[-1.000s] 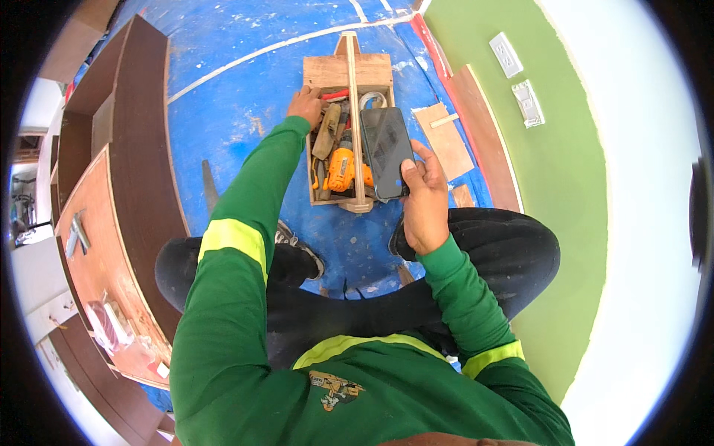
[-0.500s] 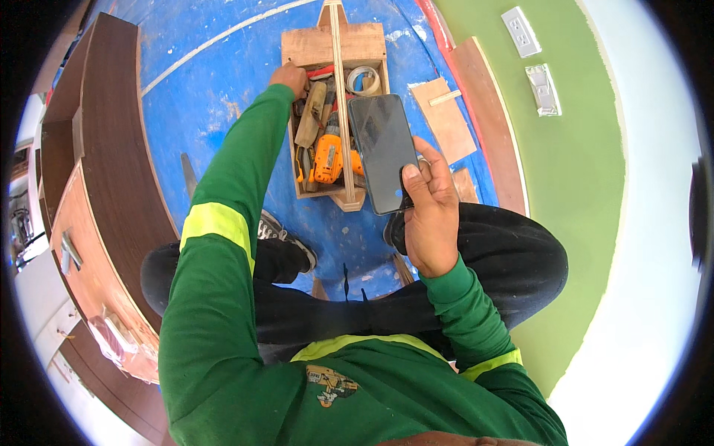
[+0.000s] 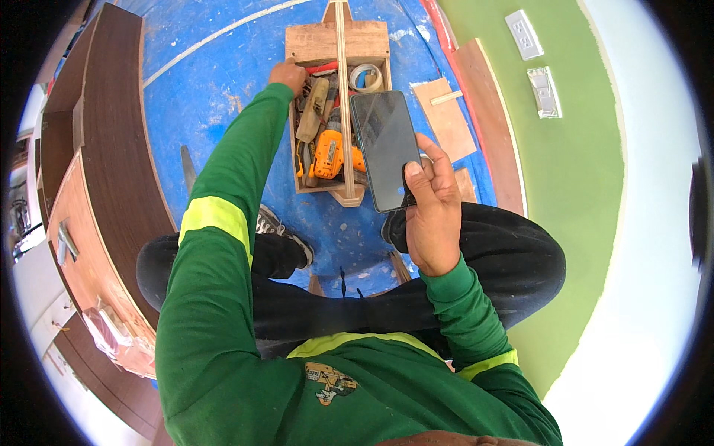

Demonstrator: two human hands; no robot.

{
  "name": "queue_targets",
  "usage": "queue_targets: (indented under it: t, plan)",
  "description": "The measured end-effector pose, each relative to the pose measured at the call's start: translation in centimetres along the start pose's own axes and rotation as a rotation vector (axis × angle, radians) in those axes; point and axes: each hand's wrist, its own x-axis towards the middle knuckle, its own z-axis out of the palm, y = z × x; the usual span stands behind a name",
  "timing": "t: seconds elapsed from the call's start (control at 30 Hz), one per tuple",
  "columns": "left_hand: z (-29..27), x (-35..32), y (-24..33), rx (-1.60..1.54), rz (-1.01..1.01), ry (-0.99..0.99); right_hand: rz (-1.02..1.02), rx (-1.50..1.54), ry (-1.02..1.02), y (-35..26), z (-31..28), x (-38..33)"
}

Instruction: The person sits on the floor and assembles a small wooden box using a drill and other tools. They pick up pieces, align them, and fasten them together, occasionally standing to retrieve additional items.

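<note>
In my right hand [image 3: 434, 212] is a black smartphone [image 3: 385, 149], its dark screen facing up. My thumb presses its lower right edge, and the fingers behind it are partly hidden. A wooden toolbox [image 3: 333, 52] with a long central handle bar stands on the floor beyond my feet. My left hand [image 3: 288, 76] is closed over its far left rim, with the fingertips out of sight. Inside lie an orange cordless drill [image 3: 328, 154], a wooden-handled tool [image 3: 312, 110], a red-handled tool [image 3: 323, 68] and a roll of tape [image 3: 366, 78]. The phone covers part of the box's right side.
Blue sheeting [image 3: 216, 82] covers the floor. Cut wood pieces [image 3: 444, 115] lie right of the toolbox, beside a green wall [image 3: 513, 104] with an outlet [image 3: 524, 34]. A dark brown cabinet [image 3: 123, 126] stands left. A saw-like blade [image 3: 188, 167] lies near my left arm.
The view has shifted slightly, so the toolbox appears a little higher and further right. The phone is still in my right hand, and my left hand remains at the toolbox rim.
</note>
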Motion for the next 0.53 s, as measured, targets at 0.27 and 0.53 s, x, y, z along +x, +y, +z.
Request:
queue_targets:
  t: [0.27,0.53]
  plan:
    - [-2.1,-3.0,-3.4,-0.634,-0.056,0.288,-0.054,0.038,0.011,-0.1,0.4,-0.1]
    - [-17.0,-13.2,0.7,-1.609,-0.152,-0.16,-0.228,-0.046,-0.078,1.1,1.4,0.2]
